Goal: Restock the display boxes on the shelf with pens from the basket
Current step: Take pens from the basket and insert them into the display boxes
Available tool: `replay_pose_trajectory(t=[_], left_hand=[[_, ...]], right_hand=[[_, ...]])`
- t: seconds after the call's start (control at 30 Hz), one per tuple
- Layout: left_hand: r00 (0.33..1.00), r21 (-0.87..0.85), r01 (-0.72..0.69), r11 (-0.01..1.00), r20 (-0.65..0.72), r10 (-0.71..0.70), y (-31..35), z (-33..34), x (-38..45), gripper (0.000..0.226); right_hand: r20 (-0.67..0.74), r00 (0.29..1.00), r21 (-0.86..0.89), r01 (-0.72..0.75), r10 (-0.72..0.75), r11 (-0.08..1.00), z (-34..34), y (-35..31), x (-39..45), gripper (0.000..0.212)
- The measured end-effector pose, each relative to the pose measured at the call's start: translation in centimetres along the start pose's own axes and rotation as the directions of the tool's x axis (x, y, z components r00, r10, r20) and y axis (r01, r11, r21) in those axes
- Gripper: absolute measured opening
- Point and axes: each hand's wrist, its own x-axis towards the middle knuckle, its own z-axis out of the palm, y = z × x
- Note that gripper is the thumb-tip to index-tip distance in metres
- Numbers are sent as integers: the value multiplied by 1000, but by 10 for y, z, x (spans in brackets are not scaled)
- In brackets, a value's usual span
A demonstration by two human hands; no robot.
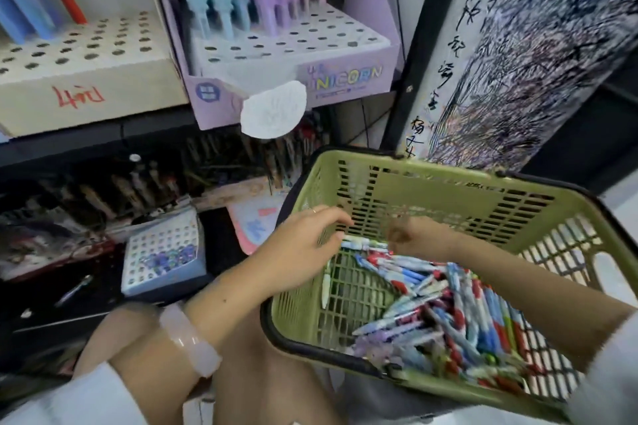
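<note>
A green plastic basket (431, 183) rests on my lap, tilted, with several blue, white and red pens (459, 314) piled in its lower right corner. My left hand (303, 248) reaches over the basket's left rim with fingers loosely curled, holding nothing I can make out. My right hand (414, 235) is inside the basket and pinches a blue-and-white pen (362, 244) at its end. On the shelf above stand a cream display box (86, 93) with many empty holes and a purple "Unicorn" display box (345, 79), half filled with pastel pens.
A lower shelf holds dark rows of pens and a small blue display box (162, 252) with holes. A scribbled test-paper panel (518, 62) stands at the right. A white paper tag (272, 110) hangs from the purple box. My knees are below the basket.
</note>
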Motion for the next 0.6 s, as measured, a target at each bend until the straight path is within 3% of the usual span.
replay_pose_trajectory(t=[0.1,0.2,0.4,0.6], left_hand=[[999,83,34,996,4,-35,-5,8,3,27],[999,161,34,986,-33,-30,-8,11,2,28],[995,210,60,976,-86,-42,-9,16,2,26],[992,203,82,976,-112,-60,-9,17,1,25]], right_hand=[[150,977,-200,-117,149,973,32,23,19,57],[206,949,-315,-165,237,935,57,40,30,76],[32,965,-406,-226,261,886,99,46,28,63],[55,961,-458,-217,272,862,98,44,37,76]])
